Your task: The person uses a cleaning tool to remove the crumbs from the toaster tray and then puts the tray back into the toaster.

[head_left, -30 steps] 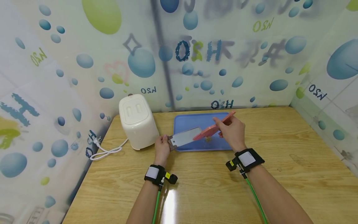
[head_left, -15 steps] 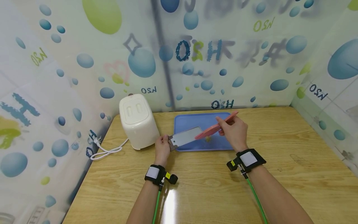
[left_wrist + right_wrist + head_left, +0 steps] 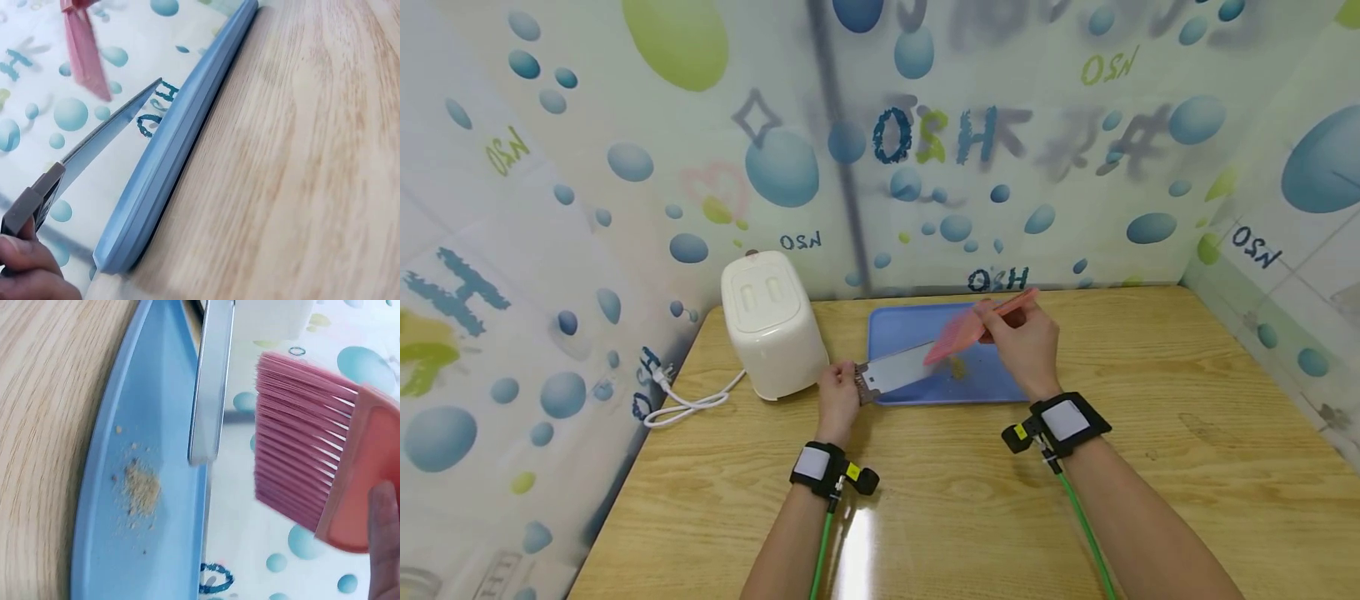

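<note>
My left hand (image 3: pixel 838 400) grips the grey end of a flat metal crumb tray (image 3: pixel 898 369), which slants over the left part of a blue tray (image 3: pixel 891 322). In my right hand (image 3: pixel 1032 354) is a pink brush (image 3: pixel 306 437) with long soft bristles, pinched by its handle. The bristles hang close above the crumb tray's far end in the head view; the right wrist view shows a gap between them. A small heap of tan crumbs (image 3: pixel 141 489) lies on the blue tray below, with a few specks scattered around it.
A cream toaster (image 3: pixel 775 333) stands just left of my left hand. Its white cord (image 3: pixel 692 406) and plug (image 3: pixel 658 377) lie at the table's left edge. Behind the wooden table (image 3: pixel 955 500) rises a wall covered in bubble prints (image 3: pixel 782 167).
The brush has lifted and swung slightly, its bristles now blurred by motion. The crumb tray in my left hand has stayed almost still.
</note>
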### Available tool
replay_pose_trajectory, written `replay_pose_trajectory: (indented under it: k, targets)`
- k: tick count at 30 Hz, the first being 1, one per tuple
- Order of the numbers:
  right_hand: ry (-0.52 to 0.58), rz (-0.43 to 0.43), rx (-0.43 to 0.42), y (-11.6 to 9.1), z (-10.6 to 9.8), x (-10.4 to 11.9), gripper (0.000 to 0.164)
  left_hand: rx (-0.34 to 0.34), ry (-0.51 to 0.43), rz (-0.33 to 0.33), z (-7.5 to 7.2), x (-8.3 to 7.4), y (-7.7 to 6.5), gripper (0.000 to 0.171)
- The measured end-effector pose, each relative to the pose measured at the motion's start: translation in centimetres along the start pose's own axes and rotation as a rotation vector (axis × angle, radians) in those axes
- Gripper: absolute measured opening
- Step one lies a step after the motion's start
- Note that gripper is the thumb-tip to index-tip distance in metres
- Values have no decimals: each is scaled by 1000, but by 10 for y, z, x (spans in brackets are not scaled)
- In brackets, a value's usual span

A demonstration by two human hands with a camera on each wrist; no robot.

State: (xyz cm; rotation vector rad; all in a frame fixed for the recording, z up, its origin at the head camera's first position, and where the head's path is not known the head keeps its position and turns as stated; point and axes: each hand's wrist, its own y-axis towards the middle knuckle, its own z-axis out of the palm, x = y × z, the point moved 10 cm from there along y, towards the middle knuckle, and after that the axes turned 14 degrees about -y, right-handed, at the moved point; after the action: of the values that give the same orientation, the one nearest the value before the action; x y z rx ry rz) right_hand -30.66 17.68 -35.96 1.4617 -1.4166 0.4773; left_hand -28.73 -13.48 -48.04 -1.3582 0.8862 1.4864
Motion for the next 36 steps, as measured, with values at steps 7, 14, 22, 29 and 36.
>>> replay_pose_trajectory:
  k: [7,14,22,29,36]
  targets:
    - [5,-86,235,-6,34,27,35,38,16,18,8,-3,-3,31]
    - [49,-113,390,-15,59,37,33,67,63,28,14,-8,-6,33]
    - [34,-123,424,-18,68,37,29,115,65,13,17,-10,-9,37]
    - [-8,-104,412,-16,65,30,31,125,66,14,18,-10,-8,38]
    - [-6,-86,403,-16,61,23,32,113,68,22,15,-7,-6,35]
